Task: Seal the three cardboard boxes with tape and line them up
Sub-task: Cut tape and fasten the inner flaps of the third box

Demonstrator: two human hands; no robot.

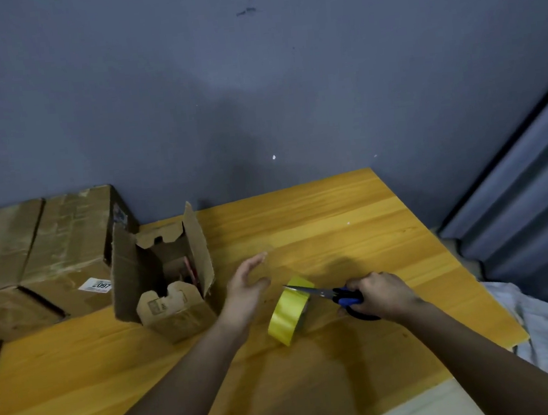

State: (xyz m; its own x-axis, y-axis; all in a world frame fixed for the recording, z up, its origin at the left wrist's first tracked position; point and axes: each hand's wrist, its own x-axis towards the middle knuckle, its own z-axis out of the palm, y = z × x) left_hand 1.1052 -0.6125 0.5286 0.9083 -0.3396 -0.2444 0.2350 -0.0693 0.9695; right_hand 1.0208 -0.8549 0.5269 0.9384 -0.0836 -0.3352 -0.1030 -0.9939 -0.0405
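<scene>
The yellow tape roll (289,315) stood on edge on the table (352,226), right between the hands: left hand (246,291) open with fingers relaxed just beside it, right hand (381,294) gripping scissors (329,294) whose blades touched the roll's top. Small box (163,276) sat left of the left hand, flaps up, with something reddish inside I couldn't make out, and two taped boxes (34,256) were behind it.

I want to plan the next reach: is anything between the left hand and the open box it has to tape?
Nothing visible stands between them. The left hand hovers open just right of the open box, with only bare table in the gap. The tape roll and the scissors in the right hand lie on the far side.
</scene>
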